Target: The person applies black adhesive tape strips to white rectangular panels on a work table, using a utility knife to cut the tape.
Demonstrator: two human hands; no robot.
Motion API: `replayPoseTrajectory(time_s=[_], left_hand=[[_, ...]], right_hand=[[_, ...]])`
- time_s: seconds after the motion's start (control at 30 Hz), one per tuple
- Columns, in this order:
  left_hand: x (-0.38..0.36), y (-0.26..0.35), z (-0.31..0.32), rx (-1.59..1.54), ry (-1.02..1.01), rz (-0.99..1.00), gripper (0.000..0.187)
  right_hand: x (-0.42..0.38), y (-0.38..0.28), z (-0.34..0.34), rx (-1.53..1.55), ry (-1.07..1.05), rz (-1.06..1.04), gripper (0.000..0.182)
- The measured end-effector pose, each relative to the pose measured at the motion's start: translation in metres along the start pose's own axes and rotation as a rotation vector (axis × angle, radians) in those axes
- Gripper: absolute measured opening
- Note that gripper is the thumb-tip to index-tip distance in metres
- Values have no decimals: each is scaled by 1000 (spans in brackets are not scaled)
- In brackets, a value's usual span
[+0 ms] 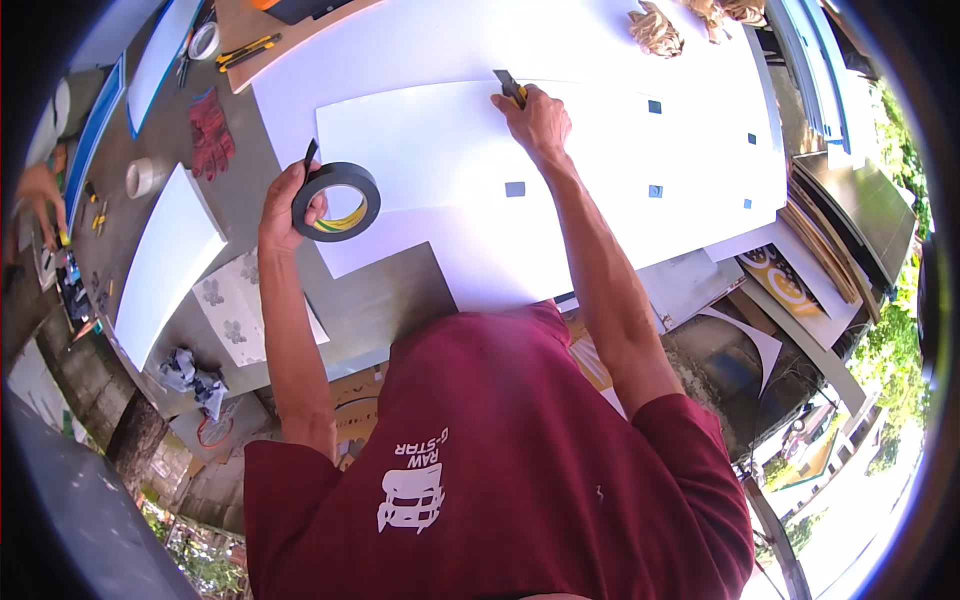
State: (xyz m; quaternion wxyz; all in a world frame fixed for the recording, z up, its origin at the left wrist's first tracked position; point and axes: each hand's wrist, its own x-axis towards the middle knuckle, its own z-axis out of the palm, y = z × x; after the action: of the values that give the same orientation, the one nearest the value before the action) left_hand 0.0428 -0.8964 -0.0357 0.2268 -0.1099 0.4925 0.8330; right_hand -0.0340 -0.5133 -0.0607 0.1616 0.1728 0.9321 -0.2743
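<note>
Worktable (385, 290), one black roll (342, 173) in hand (281, 206)

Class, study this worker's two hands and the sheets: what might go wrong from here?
The cutter in the right hand is by the upper edge of the top sheet; a slip might score that sheet or the larger sheet beneath.

The tape roll in the left hand has its loose end sticking up, so it may curl and stick to itself.
</note>
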Motion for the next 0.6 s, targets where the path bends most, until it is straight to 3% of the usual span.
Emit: replayPoseTrajectory(time_s=[0.13,0.23,0.3,0.37,0.47,0.57,0.6], left_hand=[[-45,-25,-20,-235,48,104,31],[-64,-29,-21,-324,-91,177,32],[-77,-28,-20,-329,-79,191,32],[-88,-26,-20,-318,-49,184,32],[-102,-25,-27,-290,-15,154,28],[-111,-23,-17,-258,242,83,26],[-112,-21,-18,-215,221,48,28]], right_hand=[[-52,-30,32,-20,75,-349,25],[-84,-55,64,-49,78,-602,35],[-101,-66,79,-199,-104,-612,56],[-115,-64,101,-267,-134,-641,62],[-123,-58,104,-301,-196,-620,65],[-136,-39,100,-310,-179,-699,63],[-142,-30,102,-303,-177,-711,64]])
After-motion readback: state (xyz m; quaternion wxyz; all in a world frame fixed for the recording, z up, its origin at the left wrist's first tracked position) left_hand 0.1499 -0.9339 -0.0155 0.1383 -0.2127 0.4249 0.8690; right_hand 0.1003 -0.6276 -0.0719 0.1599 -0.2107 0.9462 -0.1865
